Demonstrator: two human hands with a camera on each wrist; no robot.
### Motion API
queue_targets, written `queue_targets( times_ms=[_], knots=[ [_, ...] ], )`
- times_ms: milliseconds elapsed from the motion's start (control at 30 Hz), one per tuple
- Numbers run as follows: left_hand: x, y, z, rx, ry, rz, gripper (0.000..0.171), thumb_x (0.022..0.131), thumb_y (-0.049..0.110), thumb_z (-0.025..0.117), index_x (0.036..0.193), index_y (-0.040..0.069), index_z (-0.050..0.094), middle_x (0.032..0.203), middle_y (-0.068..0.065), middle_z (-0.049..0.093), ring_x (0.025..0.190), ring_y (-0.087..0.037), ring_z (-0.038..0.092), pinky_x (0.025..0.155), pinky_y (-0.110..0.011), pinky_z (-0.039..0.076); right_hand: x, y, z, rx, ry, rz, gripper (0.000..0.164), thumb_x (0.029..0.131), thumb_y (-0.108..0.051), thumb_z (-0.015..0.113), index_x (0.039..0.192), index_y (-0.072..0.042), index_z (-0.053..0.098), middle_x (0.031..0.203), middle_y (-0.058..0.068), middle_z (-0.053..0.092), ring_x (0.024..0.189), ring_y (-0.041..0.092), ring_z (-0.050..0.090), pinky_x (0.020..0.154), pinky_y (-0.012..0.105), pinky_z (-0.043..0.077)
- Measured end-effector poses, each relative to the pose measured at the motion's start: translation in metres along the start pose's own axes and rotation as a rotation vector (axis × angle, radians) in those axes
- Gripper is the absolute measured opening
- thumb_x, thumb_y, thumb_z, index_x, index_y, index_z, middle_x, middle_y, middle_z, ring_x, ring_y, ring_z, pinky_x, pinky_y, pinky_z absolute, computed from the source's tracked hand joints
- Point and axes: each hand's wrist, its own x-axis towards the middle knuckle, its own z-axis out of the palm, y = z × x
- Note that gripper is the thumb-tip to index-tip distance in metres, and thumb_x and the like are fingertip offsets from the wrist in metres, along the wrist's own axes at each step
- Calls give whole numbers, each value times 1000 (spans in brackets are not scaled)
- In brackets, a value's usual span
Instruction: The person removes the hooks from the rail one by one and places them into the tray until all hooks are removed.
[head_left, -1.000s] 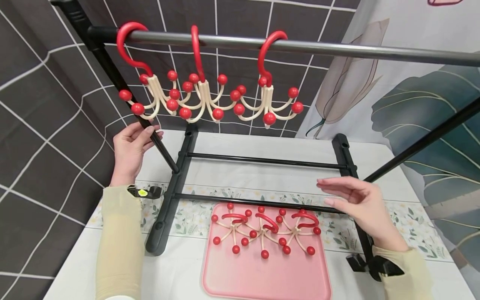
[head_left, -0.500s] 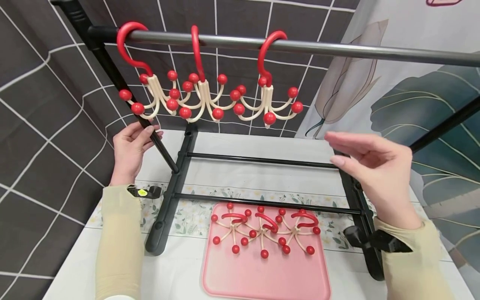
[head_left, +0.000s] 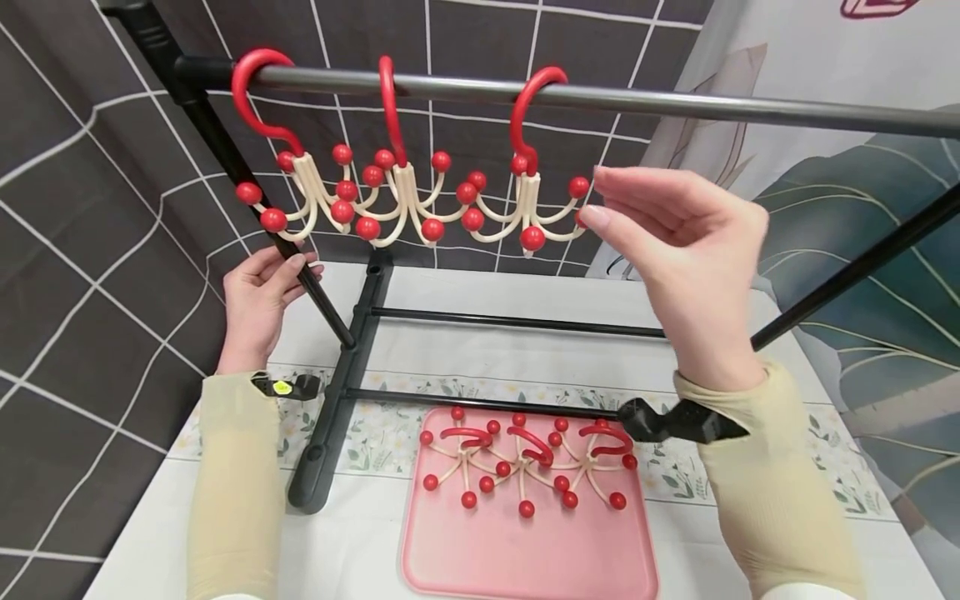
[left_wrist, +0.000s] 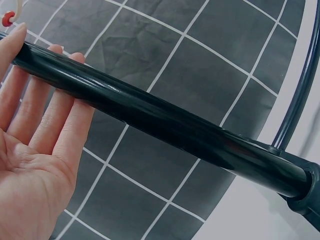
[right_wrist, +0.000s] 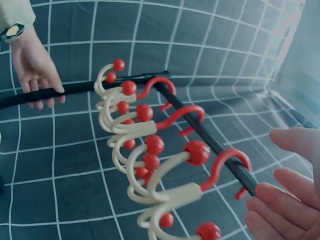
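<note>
My left hand (head_left: pixel 255 312) holds the black left post (left_wrist: pixel 165 120) of a rack, thumb on one side and fingers on the other. Three multi-arm hanger hooks hang by red hooks from the grey top bar (head_left: pixel 712 107): a left one (head_left: pixel 307 183), a middle one (head_left: pixel 405 196) and a right one (head_left: pixel 528 200). Each has cream arms tipped with red balls. My right hand (head_left: pixel 686 242), thumb and fingers spread apart, is beside the right hanger hook, overlapping an outer ball in the head view. In the right wrist view the fingers (right_wrist: pixel 280 202) hold nothing.
A pink tray (head_left: pixel 525 550) on the white table bears three more hanger hooks (head_left: pixel 522 467) in a row. The rack's lower bars (head_left: pixel 525 321) and slanting right post (head_left: pixel 855 271) stand around the work. Dark checked cloth (head_left: pixel 67 275) covers the back and left.
My right hand has risen from low by the right side of the rack, then moved left to the right hanging hanger hook. My left hand stays on the post.
</note>
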Motion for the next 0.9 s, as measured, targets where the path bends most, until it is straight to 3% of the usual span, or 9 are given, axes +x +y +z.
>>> queue_targets(
  times_ms=[267, 500, 900],
  knots=[
    [-1, -2, -1, -3, -4, -12, 31, 93, 1, 73, 122, -10, 67, 99, -13, 75, 86, -21, 76, 84, -29, 58, 23, 16, 26, -98, 28, 121, 29, 76, -4, 90, 104, -3, 80, 102, 11, 76, 95, 18, 73, 89, 29, 58],
    [-1, 0, 0, -8, -13, -3, 27, 94, 0, 73, 119, -6, 70, 99, -13, 75, 86, -22, 76, 84, -29, 58, 27, 18, 42, -184, 33, 87, 32, 76, -5, 91, 106, 0, 79, 100, 10, 76, 95, 16, 73, 90, 31, 58],
    [0, 0, 0, 3, -3, -7, 37, 94, 1, 72, 125, -15, 62, 100, -13, 75, 86, -21, 76, 85, -29, 58, 31, 18, 55, -265, 20, 21, 24, 82, -4, 86, 103, 2, 78, 95, 9, 77, 87, 15, 73, 87, 29, 58]
  ],
)
